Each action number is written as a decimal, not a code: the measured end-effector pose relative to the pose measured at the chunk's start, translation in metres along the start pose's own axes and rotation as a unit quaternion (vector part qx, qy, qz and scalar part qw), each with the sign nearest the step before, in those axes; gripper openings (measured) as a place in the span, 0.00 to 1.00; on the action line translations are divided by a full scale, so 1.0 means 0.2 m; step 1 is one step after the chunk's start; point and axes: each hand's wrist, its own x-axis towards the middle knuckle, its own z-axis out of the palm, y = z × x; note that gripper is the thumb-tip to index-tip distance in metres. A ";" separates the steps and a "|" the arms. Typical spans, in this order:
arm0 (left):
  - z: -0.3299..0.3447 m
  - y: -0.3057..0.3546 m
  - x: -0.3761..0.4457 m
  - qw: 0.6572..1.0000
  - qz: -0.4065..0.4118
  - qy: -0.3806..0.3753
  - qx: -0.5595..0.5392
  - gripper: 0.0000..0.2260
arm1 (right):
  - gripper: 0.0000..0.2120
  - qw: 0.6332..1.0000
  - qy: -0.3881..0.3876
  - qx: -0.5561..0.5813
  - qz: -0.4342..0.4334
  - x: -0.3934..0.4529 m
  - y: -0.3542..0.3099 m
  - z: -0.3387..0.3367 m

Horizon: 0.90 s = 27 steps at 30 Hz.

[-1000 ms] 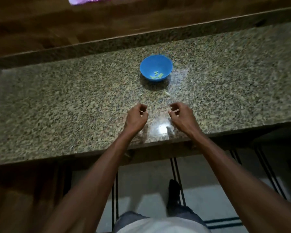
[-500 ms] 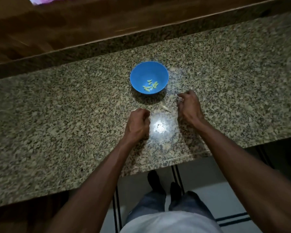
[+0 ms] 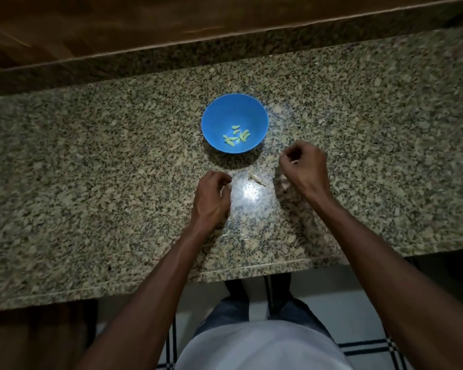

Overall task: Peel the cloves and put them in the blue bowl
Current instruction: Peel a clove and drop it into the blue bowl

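From my remote station I read the scene left to right. The left part of the granite bench (image 3: pixel 91 161) carries nothing I can pick out. Next comes my left hand (image 3: pixel 211 198), resting low on the bench near its front edge, fingers curled in; a pale speck shows at the fingertips, but I cannot tell whether it pinches a clove or only a scrap of skin. Beyond it, farther from me, stands the blue bowl (image 3: pixel 214 110), upright, with a small cluster of peeled cloves (image 3: pixel 237 136) lying at the bottom; they look pale yellow-green, curved and smooth. I judge the bowl sits just beyond both hands so that each finished clove needs only a short reach.

Between the hands, on the bright reflection, lies a pale papery piece of husk (image 3: pixel 257 178), apart from both hands and from the bowl. I judge it to be discarded peel rather than a clove.

Rightmost, my right hand (image 3: pixel 305 166) is raised slightly, just right of the bowl, fingers curled tight with a small light sliver (image 3: pixel 294 162) pinched at the fingertips. Its identity is too small to confirm; it may be a clove being stripped.
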 end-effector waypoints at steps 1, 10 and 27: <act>0.01 0.01 0.00 1.000 -0.004 0.009 -0.002 0.08 | 0.01 1.000 -0.003 0.020 -0.004 0.04 -0.05 -0.03; -0.06 0.05 -0.06 0.983 -0.118 0.136 -0.030 0.10 | 0.08 0.976 -0.161 -0.040 -0.141 0.45 -0.35 0.10; -0.26 -0.08 -0.21 0.963 -0.238 0.129 -0.008 0.06 | 0.05 0.964 -0.227 0.136 0.004 -0.30 -0.10 0.19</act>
